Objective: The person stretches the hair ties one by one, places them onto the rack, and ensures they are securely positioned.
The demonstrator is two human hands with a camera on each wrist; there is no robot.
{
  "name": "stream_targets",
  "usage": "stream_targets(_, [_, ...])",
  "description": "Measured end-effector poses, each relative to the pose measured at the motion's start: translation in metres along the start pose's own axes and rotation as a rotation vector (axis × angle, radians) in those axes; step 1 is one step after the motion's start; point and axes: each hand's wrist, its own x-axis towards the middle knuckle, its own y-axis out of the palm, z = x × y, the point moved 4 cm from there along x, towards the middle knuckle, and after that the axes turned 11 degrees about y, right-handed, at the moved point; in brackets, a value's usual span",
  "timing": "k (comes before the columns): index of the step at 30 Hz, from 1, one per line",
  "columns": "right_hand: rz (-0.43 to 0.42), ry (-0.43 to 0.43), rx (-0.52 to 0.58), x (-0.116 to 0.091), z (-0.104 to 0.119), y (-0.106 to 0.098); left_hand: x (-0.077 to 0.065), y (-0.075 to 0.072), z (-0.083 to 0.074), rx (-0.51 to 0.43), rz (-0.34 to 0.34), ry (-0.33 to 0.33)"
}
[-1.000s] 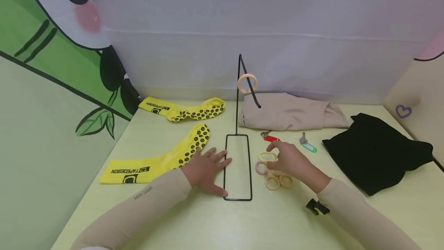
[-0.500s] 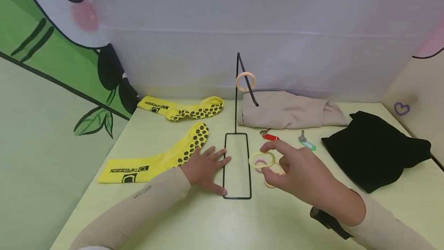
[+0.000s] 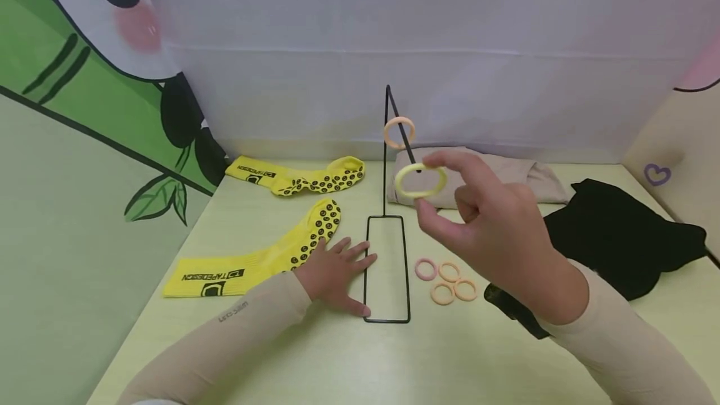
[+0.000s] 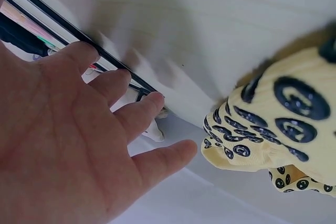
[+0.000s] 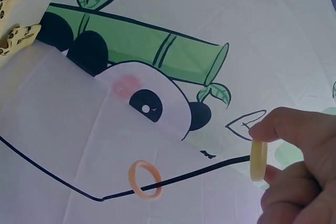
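Between thumb and index finger my right hand pinches a yellow ring, raised to the free end of the black wire stand's slanting arm. The right wrist view shows that yellow ring edge-on, right at the arm's tip. An orange ring hangs farther along the arm. With fingers spread, my left hand rests on the table over the left side of the stand's rectangular base. In the left wrist view its fingertips lie at the black base wire.
Right of the base lie a pink ring and several orange rings. Two yellow socks with black dots are on the left. A folded beige cloth lies behind, with a black cloth at the right.
My right hand has picked the yellow ring up from beside the other rings and lifted it up to the arm's tip. My left hand has stayed in place.
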Motion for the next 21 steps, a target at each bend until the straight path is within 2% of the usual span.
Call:
stream_targets(6, [0.113,0.079,0.003,0.009,0.012,0.002,0.0,-0.001,0.0,0.001,0.009,-0.005])
stream_targets(16, [0.103,0.157,0.069,-0.001,0.001,0.001,-0.002,-0.006,-0.002,0.012,0.012,-0.008])
stream_targets(21, [0.168,0.259,0.083,-0.013,-0.009,0.008,-0.001,-0.006,-0.002,0.0,0.024,-0.006])
